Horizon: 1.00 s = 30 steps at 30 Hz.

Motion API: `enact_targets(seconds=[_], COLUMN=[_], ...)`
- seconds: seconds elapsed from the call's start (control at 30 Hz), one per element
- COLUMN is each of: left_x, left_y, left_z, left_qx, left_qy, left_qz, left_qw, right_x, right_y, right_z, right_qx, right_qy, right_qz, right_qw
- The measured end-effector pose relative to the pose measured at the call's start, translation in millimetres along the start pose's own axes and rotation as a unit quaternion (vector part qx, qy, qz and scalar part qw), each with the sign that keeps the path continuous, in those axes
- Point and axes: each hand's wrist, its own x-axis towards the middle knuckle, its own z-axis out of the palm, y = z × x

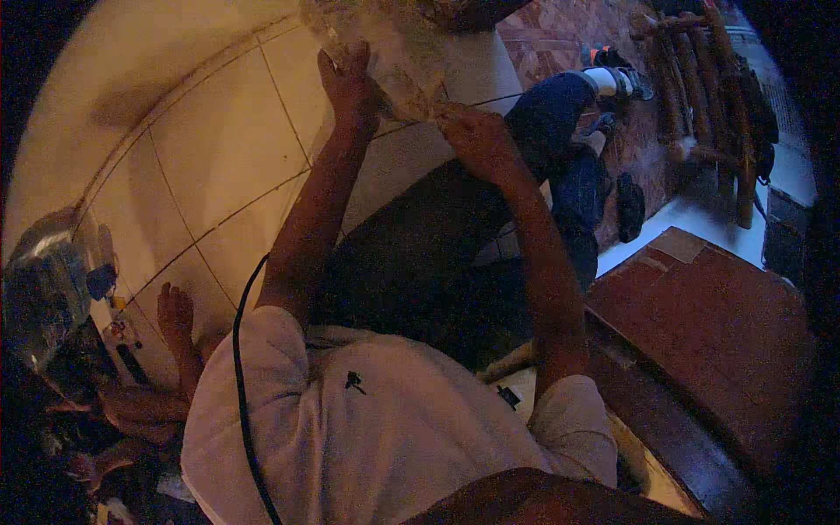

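- Head view: the left hand (348,80) is raised with its fingers spread and pressed flat against a crumpled, pale plastic bag (398,74) at the top of the picture.
- The right hand (477,136) is just beside it, a little lower, curled around the bag's lower edge; whether it grips tight or only rests there is too dim to tell.
- The two hands are close together but not touching, with the bag held between and above them.
- A thin dark cord (499,102) runs off from the right hand toward the far side.
- Below and to the left of the left hand lies a pale tiled floor (210,157) with dark joints.
- Beyond the right hand a person in dark blue trousers (560,131) is seated or crouched, with a grey and orange shoe (612,74) showing.
- Farther right of the right hand stands a rough wooden rack (700,96) made of poles.
- Below the right forearm is a reddish-brown board (709,324).
- Well below the left hand, near the elbow, a bare foot (175,319) rests on the tiles.
- A black cable (243,385) hangs over the light shirt (376,429) of the wearer.
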Motion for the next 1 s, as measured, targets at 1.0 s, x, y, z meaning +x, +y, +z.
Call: enact_targets(seconds=[1.0], left_x=[67], left_y=[-45], left_z=[-42], left_qx=[-0.192], left_qy=[-0.17], left_qz=[-0.182], left_qw=[0.949], right_x=[27], right_y=[30], right_z=[5], right_qx=[0.67], right_qy=[0.05], right_qz=[0.138], right_qw=[0.728])
